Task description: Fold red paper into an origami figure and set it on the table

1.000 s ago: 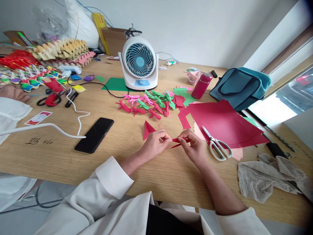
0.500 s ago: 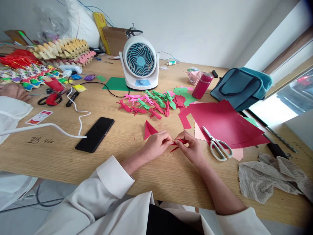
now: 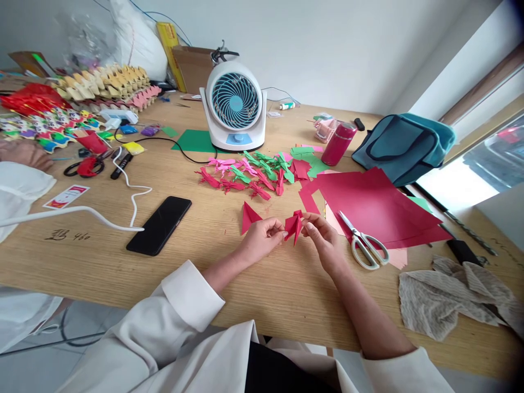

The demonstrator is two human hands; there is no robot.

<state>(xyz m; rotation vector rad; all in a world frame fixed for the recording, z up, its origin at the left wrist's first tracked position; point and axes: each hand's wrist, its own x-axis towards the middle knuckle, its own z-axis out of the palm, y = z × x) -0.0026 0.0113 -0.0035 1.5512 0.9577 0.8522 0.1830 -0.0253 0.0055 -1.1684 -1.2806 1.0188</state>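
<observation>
Both hands meet over the wooden table [image 3: 213, 218] on a small folded red paper piece [image 3: 293, 224]. My left hand [image 3: 262, 241] pinches its left edge. My right hand [image 3: 323, 237] pinches its right side with thumb and fingertips. The piece is spread open between them, lifted just off the table. A folded red triangle [image 3: 248, 215] lies right behind my left hand. A pile of finished red, pink and green folded paper figures [image 3: 254, 173] sits further back.
White-handled scissors [image 3: 363, 240] rest on red paper sheets [image 3: 376, 204] to the right. A black phone [image 3: 159, 225] and white cable [image 3: 102, 215] lie left. A desk fan [image 3: 234, 106], red bottle [image 3: 338, 143], blue bag [image 3: 403, 144] and grey cloth [image 3: 454, 295] surround. Another person's sleeve [image 3: 20, 188] is at far left.
The red piece, earlier a thin flat strip pinched between both hands, is now opened out wider and raised slightly. Both hands shifted up a little.
</observation>
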